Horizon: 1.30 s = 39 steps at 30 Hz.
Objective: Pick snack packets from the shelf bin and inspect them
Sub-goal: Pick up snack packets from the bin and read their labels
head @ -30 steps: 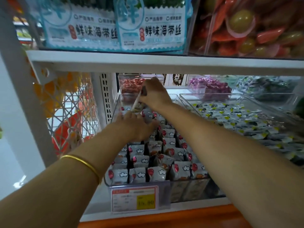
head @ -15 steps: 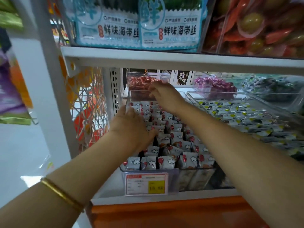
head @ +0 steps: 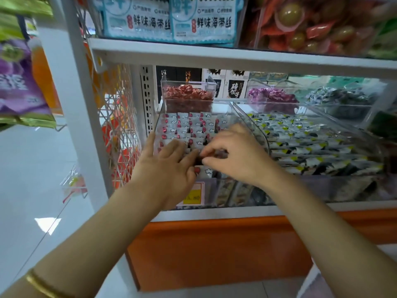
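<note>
A bin [head: 242,117] on the lower shelf holds rows of snack packets [head: 189,125]. The left hand [head: 169,168] and right hand [head: 236,155] lie side by side over its front rows, fingertips nearly meeting. A price tag [head: 193,196] hangs on the bin's front. Behind the bin stands a small tub [head: 171,82]; just to its right lies a second bin [head: 365,136]. A wire panel [head: 116,117] stands to the left. The upper shelf [head: 214,55] above carries bags [head: 171,20].
</note>
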Tool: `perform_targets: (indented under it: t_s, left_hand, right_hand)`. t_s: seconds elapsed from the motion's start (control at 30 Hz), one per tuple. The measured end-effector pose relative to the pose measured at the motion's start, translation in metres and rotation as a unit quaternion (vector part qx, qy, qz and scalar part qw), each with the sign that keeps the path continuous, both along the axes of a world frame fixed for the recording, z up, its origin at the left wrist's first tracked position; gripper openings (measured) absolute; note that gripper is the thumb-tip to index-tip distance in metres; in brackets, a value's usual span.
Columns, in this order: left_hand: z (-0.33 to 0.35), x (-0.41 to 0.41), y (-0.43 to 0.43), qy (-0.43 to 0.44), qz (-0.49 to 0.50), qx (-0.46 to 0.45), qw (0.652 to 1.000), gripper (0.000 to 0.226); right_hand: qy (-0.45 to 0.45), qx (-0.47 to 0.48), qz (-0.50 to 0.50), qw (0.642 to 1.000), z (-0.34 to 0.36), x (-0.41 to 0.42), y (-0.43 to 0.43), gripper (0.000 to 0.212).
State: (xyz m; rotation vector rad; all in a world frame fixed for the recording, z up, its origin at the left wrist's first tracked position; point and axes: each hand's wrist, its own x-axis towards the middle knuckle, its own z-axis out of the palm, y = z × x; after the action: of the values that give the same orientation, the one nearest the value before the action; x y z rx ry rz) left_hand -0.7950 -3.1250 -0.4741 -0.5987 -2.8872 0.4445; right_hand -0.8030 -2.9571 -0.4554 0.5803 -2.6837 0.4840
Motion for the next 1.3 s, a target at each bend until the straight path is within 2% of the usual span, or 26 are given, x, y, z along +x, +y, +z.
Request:
perform_targets:
  t_s: [0.1,0.2,0.3,0.4,0.5,0.57,0.67,0.77,0.83,0.9,0.97,1.0,1.07,1.13,1.23,1.3]
  left_hand:
    - [-0.003,0.0,-0.005,0.006,0.021,-0.021,1.0,0.057]
    - [-0.006,0.0,-0.007,0.017,0.026,-0.02,0.999,0.058]
    - [-0.007,0.001,-0.008,0.025,0.021,-0.002,0.999,0.058]
    - [-0.005,0.004,-0.008,0.026,0.019,0.054,0.998,0.056]
    - [0.004,0.007,-0.003,0.059,-0.004,0.141,0.988,0.059]
    - [0.014,0.009,0.003,0.097,-0.039,0.244,0.964,0.057]
    - [0.024,0.013,0.012,0.087,-0.076,0.429,0.896,0.043]
    - [0.022,0.013,0.018,-0.009,-0.082,0.531,0.844,0.04]
    - [0.019,0.011,0.02,-0.054,-0.083,0.596,0.797,0.029]
    - [0.018,0.009,0.019,-0.095,-0.062,0.676,0.728,0.02]
    - [0.018,0.008,0.019,-0.15,-0.045,0.751,0.642,0.018]
    - [0.019,0.008,0.018,-0.178,-0.041,0.78,0.599,0.02]
    - [0.021,0.007,0.017,-0.227,-0.033,0.825,0.516,0.026]
    - [0.022,0.006,0.016,-0.253,-0.024,0.853,0.455,0.037]
    - [0.021,0.004,0.017,-0.269,-0.019,0.869,0.416,0.046]
    - [0.021,0.004,0.017,-0.273,-0.025,0.877,0.396,0.041]
  right_hand:
    - [0.02,0.099,0.006,0.995,-0.006,0.002,-0.007,0.025]
    - [0.027,0.1,0.02,0.994,-0.008,0.001,-0.009,0.018]
    - [-0.01,-0.065,0.024,0.998,-0.005,0.002,-0.006,0.009]
    - [-0.011,-0.251,0.03,0.967,0.003,0.006,0.005,0.007]
    - [0.009,-0.363,0.02,0.932,0.007,0.012,0.016,0.014]
    - [0.019,-0.412,0.002,0.911,0.006,0.015,0.022,0.014]
    - [0.013,-0.488,-0.023,0.873,0.004,0.017,0.03,0.01]
    - [-0.025,-0.604,-0.001,0.797,0.005,0.019,0.034,0.016]
    - [-0.064,-0.665,0.02,0.744,0.006,0.02,0.036,0.018]
    - [-0.112,-0.712,0.042,0.692,0.005,0.02,0.037,0.015]
    - [-0.161,-0.749,0.067,0.639,0.003,0.019,0.04,0.009]
    - [-0.179,-0.76,0.076,0.621,0.001,0.019,0.041,0.016]
    - [-0.195,-0.77,0.081,0.602,0.0,0.019,0.042,0.026]
    - [-0.195,-0.777,0.08,0.594,-0.001,0.017,0.043,0.023]
    - [-0.183,-0.789,0.071,0.583,-0.003,0.015,0.041,0.019]
    - [-0.166,-0.779,0.059,0.602,-0.004,0.015,0.039,0.018]
